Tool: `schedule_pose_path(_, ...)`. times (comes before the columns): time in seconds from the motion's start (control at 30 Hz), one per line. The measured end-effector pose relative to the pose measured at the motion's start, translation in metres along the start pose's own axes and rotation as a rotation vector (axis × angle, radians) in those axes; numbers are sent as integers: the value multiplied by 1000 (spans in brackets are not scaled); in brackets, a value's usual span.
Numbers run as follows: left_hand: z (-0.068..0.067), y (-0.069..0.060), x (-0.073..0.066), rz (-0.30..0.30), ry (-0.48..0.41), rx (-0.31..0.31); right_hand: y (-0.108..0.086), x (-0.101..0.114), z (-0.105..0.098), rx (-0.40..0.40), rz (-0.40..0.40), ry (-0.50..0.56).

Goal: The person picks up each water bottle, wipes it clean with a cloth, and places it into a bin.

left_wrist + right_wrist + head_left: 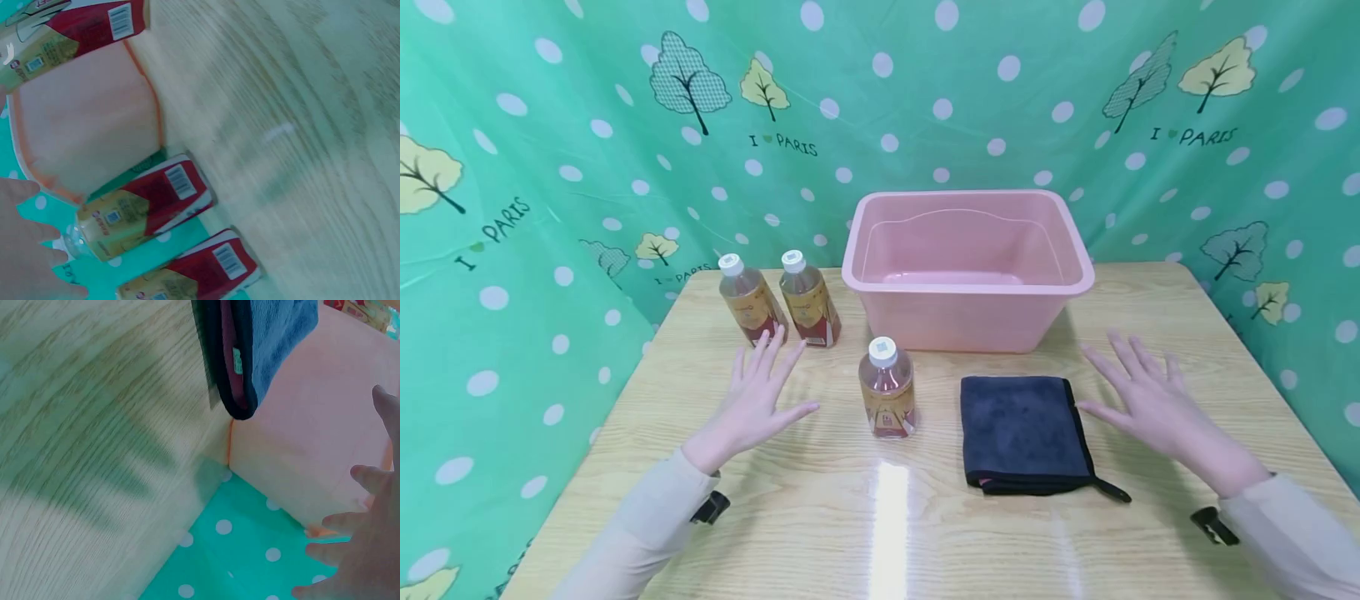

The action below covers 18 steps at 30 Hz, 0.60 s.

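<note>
Both of your hands were held above the tabletop (790,537) with the fingers spread, and neither gripped anything. Your left hand (756,400) came in from the lower left, the forearm in a pale left sleeve (643,517), its fingers pointing away from you and its thumb stretched out to the right. In the head view its fingertips lay just in front of the left rear bottle (751,307) and near the right rear bottle (809,307), both upright, while its thumb pointed toward the upright front bottle (887,400). Your right hand (1157,408) reached in from the lower right, palm down, fingers fanned away and to the left, thumb extended toward the right edge of the dark folded cloth (1022,429). That cloth lay flat right of the front bottle, its loop pointing to the lower right. Behind them stood the pink bin (955,321), well apart from both your hands.
</note>
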<state>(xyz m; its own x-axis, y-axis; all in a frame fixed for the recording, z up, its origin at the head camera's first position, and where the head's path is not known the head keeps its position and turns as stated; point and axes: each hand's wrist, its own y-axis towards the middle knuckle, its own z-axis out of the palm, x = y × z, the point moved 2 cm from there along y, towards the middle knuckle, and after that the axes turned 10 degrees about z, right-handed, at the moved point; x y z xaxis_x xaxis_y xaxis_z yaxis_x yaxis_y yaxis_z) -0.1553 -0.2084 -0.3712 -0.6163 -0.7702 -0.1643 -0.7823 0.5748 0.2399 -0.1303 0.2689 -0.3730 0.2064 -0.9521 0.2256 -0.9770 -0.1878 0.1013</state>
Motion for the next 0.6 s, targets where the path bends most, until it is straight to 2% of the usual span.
schedule_pose_path(0.17, -5, 3, -8, 45, -15, 2, 0, 6, 2, 6, -32, 17)
schedule_pose_path(0.37, -12, 5, -16, 68, -45, 7, 2, 14, 3, 28, -52, 15)
schedule_pose_path(0.6, -20, 8, -24, 118, -84, -37, 5, 26, 4, 86, -85, 42)
